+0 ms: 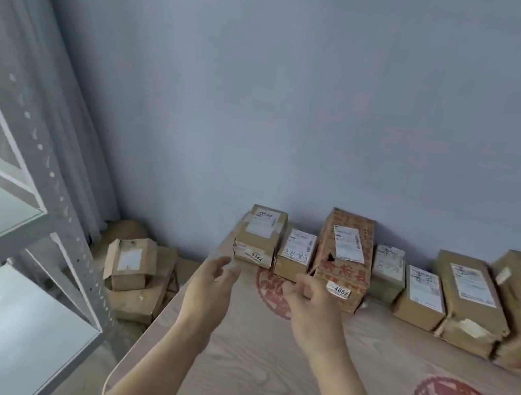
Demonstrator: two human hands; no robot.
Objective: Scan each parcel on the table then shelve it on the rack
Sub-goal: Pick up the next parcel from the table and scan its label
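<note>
Brown cardboard parcels (391, 276) line the wall edge of the pale wooden table (256, 370), labels upward for scanning; my left hand (213, 279) and right hand (309, 305) reach toward them, fingers loosely spread, holding nothing.

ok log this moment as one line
stage: reaching | left hand: open, empty | right hand: loosely curled, empty | nearest: parcel 4068, parcel 5144 | rack: shelves bare
</note>
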